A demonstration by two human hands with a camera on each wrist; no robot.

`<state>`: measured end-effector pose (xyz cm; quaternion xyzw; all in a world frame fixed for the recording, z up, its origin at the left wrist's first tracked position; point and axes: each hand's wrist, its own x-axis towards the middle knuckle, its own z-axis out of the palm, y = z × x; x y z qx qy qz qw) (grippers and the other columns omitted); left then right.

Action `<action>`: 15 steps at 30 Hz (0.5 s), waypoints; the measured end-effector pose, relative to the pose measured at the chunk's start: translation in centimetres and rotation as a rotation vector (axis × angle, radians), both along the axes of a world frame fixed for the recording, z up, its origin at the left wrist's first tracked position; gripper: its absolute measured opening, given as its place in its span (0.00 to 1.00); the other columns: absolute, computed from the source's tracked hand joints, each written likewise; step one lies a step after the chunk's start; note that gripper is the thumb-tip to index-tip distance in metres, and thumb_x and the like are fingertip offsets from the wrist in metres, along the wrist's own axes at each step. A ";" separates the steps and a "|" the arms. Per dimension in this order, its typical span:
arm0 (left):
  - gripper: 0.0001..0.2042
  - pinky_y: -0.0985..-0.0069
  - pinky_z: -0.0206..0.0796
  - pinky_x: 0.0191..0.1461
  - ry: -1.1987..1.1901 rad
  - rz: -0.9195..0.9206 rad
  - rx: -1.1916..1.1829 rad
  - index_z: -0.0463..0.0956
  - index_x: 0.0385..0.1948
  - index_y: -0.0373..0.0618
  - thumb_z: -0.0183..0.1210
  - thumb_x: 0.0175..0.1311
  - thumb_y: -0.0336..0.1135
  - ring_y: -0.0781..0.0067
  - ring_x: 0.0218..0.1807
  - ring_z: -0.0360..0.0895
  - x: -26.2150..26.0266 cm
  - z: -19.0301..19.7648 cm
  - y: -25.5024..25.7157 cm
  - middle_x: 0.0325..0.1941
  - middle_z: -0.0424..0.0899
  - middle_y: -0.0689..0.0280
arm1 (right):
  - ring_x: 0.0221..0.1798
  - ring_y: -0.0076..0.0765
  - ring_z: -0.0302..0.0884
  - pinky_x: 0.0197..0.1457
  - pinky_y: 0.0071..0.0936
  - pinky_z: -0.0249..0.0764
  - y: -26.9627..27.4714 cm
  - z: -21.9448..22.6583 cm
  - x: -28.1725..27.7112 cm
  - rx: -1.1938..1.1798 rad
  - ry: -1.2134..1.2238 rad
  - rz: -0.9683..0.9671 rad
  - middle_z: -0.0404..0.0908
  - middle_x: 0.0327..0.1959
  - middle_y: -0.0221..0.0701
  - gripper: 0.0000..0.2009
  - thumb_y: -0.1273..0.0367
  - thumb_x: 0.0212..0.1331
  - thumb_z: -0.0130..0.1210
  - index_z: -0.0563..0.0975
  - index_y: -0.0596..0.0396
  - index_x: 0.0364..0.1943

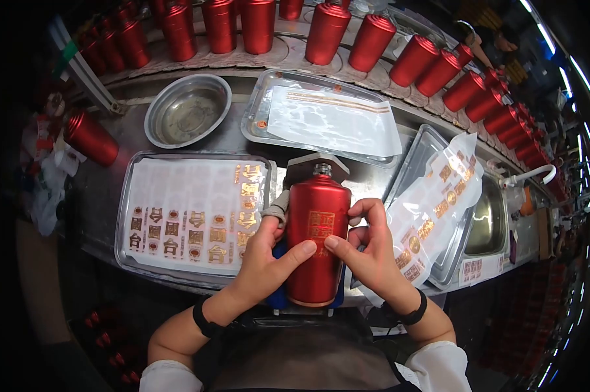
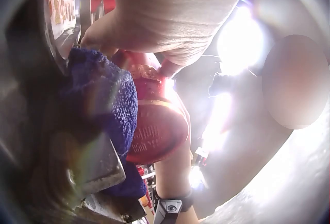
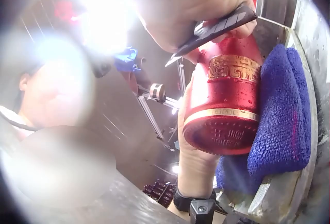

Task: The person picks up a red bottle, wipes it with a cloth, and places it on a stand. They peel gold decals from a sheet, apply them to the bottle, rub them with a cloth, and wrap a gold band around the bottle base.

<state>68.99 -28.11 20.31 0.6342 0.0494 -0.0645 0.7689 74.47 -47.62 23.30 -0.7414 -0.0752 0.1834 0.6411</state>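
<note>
A glossy red metal bottle (image 1: pixel 318 238) lies on a blue towel (image 3: pixel 281 116) at the table's near edge. Both hands — left hand (image 1: pixel 263 259), right hand (image 1: pixel 370 251) — grip it, thumbs pressing its gold label (image 1: pixel 321 228) — seemingly stuck on already, with only smoothing left.

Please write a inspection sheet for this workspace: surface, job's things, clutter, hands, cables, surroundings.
Surface: metal bench, partly covered by trays.
Job's things: red bottle lying on a blue towel, gold label on its front; thin dark tool in the right hand.
Clutter: label tray, second tray, round metal bowl, loose label sheet.
Hands: left hand and right hand grip the bottle, thumbs pressing the label.
Cables: nothing seen.
Surroundings: row of red bottles along the far edge.
</note>
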 end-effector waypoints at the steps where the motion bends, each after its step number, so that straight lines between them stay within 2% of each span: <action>1: 0.38 0.66 0.58 0.71 0.007 -0.006 0.015 0.57 0.70 0.33 0.66 0.63 0.43 0.66 0.68 0.69 0.0 0.0 0.0 0.67 0.71 0.54 | 0.21 0.09 0.59 0.21 0.12 0.58 0.0 0.0 0.0 -0.004 -0.002 0.000 0.68 0.42 0.31 0.26 0.65 0.55 0.70 0.64 0.57 0.49; 15: 0.32 0.66 0.61 0.68 -0.045 0.057 0.030 0.64 0.62 0.34 0.67 0.62 0.44 0.66 0.63 0.73 -0.2 -0.5 -0.3 0.60 0.75 0.54 | 0.21 0.10 0.62 0.21 0.12 0.59 0.0 -0.5 0.0 -0.009 -0.035 -0.002 0.67 0.41 0.29 0.26 0.66 0.55 0.69 0.64 0.58 0.49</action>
